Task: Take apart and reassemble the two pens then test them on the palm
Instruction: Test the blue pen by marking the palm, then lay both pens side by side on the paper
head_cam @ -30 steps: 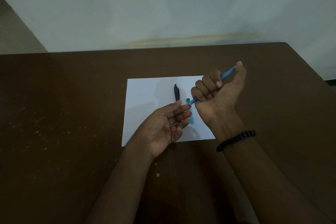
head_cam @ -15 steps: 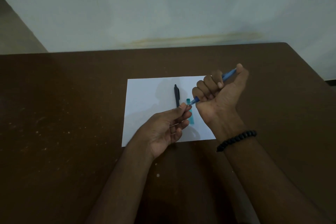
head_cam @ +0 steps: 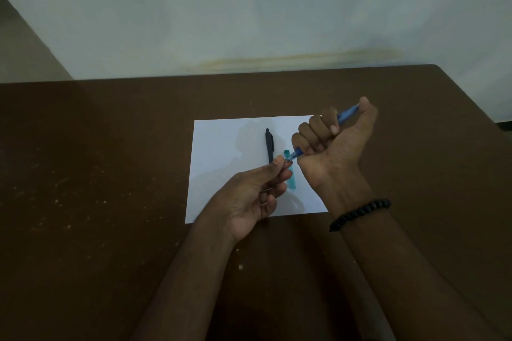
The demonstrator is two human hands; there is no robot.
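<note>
My right hand (head_cam: 335,152) grips a blue pen barrel (head_cam: 347,113) in its fist, thumb on the top end, with the open front end (head_cam: 296,153) pointing down-left. My left hand (head_cam: 257,194) pinches a thin refill at its tip (head_cam: 286,160), right at the barrel's opening; the refill runs down across my fingers. A dark pen (head_cam: 269,145) lies lengthwise on the white paper (head_cam: 221,163). A teal pen piece (head_cam: 291,183) lies on the paper between my hands, partly hidden by my left fingers.
The paper sits on a brown table (head_cam: 97,174) whose far edge meets a pale wall (head_cam: 249,8). A black bead bracelet (head_cam: 360,213) circles my right wrist. The table's right edge runs diagonally at the upper right.
My left hand went from open and flat to pinching the thin refill, lifting its tip to the barrel's opening. My right hand and the blue barrel barely shifted.
</note>
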